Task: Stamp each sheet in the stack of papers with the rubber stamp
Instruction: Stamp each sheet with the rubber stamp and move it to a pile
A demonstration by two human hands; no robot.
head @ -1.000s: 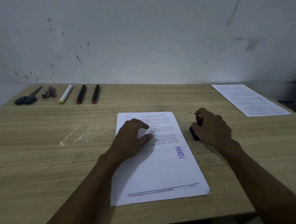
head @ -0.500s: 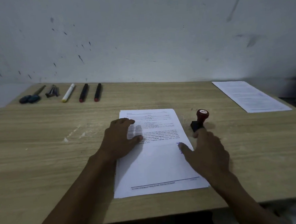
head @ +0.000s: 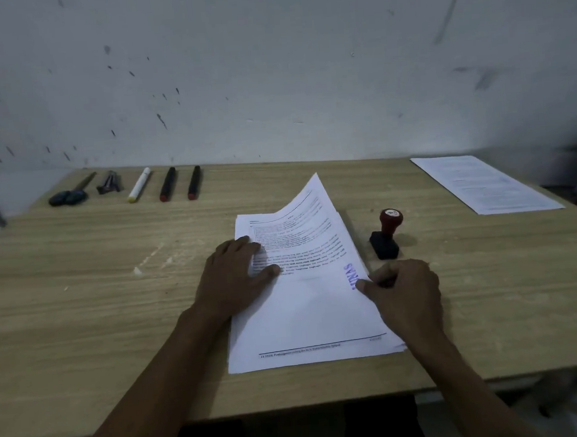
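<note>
Right hand (head: 403, 297): pinches right edge of stamped top sheet (head: 311, 247), far corner lifted. Left hand (head: 231, 275): fingers flat, pressing paper stack (head: 310, 356) at table (head: 81, 301) centre. Rubber stamp (head: 386, 233): upright, just beside stack. Risks: thumb smearing fresh purple imprint (head: 352, 276); second sheet lifting along; swinging page toppling stamp.

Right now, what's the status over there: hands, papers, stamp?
Left hand flat on the stack of papers. Right hand pinching the stamped top sheet at its right edge, far corner lifted. Rubber stamp standing upright on the table, untouched. Nothing in the way.
</note>
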